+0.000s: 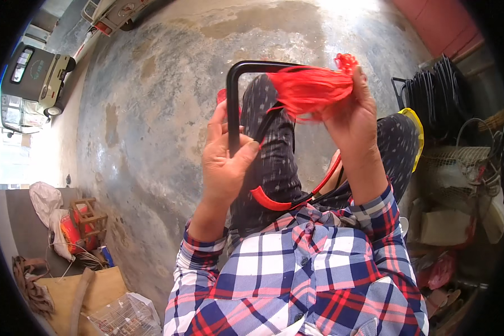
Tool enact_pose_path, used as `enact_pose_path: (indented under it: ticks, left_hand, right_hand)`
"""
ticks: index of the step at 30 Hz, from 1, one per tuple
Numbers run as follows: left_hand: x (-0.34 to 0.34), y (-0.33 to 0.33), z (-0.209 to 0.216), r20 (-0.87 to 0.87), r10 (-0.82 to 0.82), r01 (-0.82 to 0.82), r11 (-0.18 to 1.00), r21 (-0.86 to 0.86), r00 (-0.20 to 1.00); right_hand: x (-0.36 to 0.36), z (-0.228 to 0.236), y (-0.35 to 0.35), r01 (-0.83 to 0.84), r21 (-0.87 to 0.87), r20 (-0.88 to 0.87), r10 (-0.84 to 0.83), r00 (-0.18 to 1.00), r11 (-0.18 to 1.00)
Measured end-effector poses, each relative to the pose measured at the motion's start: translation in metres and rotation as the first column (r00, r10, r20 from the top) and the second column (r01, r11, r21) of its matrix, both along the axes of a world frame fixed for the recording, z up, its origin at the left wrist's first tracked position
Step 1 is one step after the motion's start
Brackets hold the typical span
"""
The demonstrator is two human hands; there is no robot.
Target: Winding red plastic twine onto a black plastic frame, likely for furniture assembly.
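My left hand [224,162] is closed round the upright side of a black bent-tube frame [233,106], thumb across the tube. A bundle of thin red strands [311,88] hangs at the frame's top bar, blurred by motion. Its looped end is gripped in my right hand [353,120], which is raised at the bar's right end. Across my lap runs a curved lower part of the frame, with a red wrapping [270,200] along it. A bit of red shows behind my left fingers, too hidden to make out.
Several black tube frames [439,89] stand stacked at the right, above a wire basket [453,159]. Something yellow [414,134] edges my right knee. At lower left are a wooden stool [89,218], a white sack [46,201] and a wire cage [126,316]. A three-wheeled vehicle [36,78] is parked far left.
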State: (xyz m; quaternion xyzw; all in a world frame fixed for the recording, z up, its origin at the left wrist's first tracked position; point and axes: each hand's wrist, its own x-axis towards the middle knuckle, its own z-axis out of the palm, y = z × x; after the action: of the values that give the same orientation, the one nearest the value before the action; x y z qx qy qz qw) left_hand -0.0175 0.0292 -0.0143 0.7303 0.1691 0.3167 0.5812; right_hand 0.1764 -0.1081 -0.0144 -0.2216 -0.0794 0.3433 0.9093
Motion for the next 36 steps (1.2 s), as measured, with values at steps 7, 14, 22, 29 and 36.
enact_pose_path:
  ticks: [7,14,22,29,36]
  left_hand:
    - [-0.003,0.003,0.001,-0.145,-0.168,0.069,0.851,-0.52,0.975]
    - [-0.007,0.013,-0.007,-0.193,-0.202,0.051,0.806,-0.589,0.96]
    - [0.002,0.009,-0.005,-0.14,-0.205,0.099,0.836,-0.54,0.969]
    - [0.004,0.003,0.001,-0.171,-0.218,0.108,0.863,-0.493,0.961]
    - [-0.004,-0.002,0.011,-0.164,-0.201,0.09,0.853,-0.514,0.966]
  right_hand:
    - [-0.041,0.011,-0.023,-0.34,-0.029,0.326,0.331,0.886,0.94]
    - [-0.068,-0.007,-0.057,-0.272,-0.216,0.381,0.337,0.861,0.938]
    - [-0.07,-0.02,-0.074,-0.137,-0.319,0.375,0.257,0.891,0.938]
    - [-0.023,-0.036,-0.068,0.309,-0.268,0.086,-0.297,0.951,0.912]
    - [0.016,-0.057,-0.074,0.326,-0.259,-0.055,-0.351,0.935,0.909]
